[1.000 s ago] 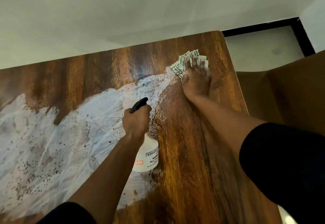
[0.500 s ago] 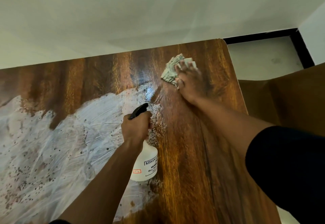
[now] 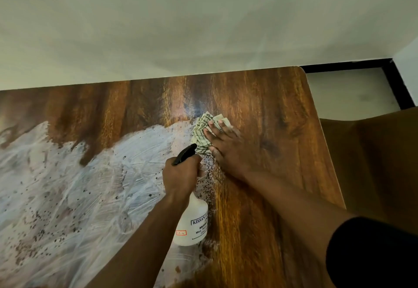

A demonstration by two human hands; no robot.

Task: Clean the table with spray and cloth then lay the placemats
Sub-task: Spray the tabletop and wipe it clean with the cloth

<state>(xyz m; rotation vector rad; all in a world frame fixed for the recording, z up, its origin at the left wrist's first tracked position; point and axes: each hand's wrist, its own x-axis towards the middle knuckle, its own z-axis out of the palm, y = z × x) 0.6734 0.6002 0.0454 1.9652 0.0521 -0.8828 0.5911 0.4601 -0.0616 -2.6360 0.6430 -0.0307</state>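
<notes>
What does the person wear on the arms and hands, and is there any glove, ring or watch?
Both forearms are bare. The right arm has a black sleeve ending near the elbow. The left arm shows no sleeve in this view. The left hand and the right hand are bare: no glove, ring or watch shows.

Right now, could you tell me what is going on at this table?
A person is cleaning the wooden table. The right hand presses a patterned cloth flat at the edge of a white smear that covers much of the left side. The left hand grips a white spray bottle by its black trigger head. No placemats are in view.
</notes>
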